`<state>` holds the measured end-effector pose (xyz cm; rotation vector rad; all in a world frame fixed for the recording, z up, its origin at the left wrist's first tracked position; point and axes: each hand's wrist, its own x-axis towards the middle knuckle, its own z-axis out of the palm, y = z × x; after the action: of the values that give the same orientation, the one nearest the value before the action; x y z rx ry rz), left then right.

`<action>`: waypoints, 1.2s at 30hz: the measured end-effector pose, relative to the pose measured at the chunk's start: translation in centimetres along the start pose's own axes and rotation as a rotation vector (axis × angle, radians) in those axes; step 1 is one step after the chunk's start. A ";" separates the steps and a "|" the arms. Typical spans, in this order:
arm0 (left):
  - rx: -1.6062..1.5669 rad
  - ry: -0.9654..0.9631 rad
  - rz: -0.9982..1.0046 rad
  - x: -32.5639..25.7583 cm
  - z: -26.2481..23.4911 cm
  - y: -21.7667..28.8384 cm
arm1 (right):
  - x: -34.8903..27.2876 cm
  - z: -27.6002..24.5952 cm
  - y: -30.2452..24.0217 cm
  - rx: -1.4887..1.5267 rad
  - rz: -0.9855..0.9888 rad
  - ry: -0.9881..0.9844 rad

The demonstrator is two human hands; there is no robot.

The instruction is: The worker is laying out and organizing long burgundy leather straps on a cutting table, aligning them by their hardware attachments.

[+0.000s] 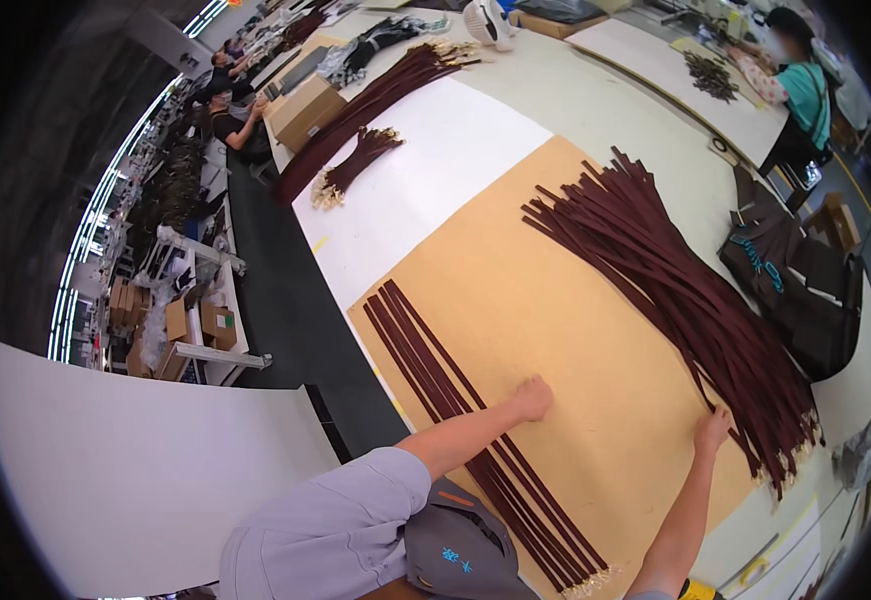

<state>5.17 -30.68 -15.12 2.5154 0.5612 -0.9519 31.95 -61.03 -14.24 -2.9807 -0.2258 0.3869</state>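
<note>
Head view: left hand (533, 398) fisted, pressing cardboard sheet (546, 300) beside laid straps (456, 400); right hand (713, 428) fingers together on strap pile (686, 290).

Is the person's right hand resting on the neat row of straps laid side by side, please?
No, the right hand touches the big loose pile of dark straps, while the left hand rests beside the neat row of straps.

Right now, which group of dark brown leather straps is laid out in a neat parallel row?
The row of dark brown leather straps beside the left hand; the big pile at the right hand lies crisscrossed and fanned.
</note>
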 end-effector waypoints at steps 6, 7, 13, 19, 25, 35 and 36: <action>0.064 -0.022 0.096 0.3 -1.3 -0.2 | -4.7 1.4 -1.8 0.246 -0.298 -0.154; 0.060 -0.005 0.093 0.2 -1.5 -0.6 | -7.3 0.6 -3.8 0.368 -0.325 -0.252; -1.773 -0.492 0.234 -5.5 -3.4 9.9 | -22.6 -6.6 -8.4 0.997 -0.144 -0.695; -2.141 0.075 0.623 -8.1 -14.6 9.4 | -29.4 -9.6 -2.0 1.133 -0.057 -0.553; -1.927 0.504 0.724 -9.8 -22.2 -4.2 | -31.7 -13.1 2.8 0.868 -0.010 -0.643; -1.603 0.261 0.229 -10.6 -16.9 -19.2 | -31.6 -9.7 8.8 0.775 0.163 -0.833; -1.597 0.311 0.146 -10.2 -15.9 -19.3 | -31.7 -9.3 9.2 0.747 0.204 -0.829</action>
<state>-2.91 -8.91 -1.24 1.1618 0.7555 0.1032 5.34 -76.19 1.10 -1.9761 0.1360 1.3607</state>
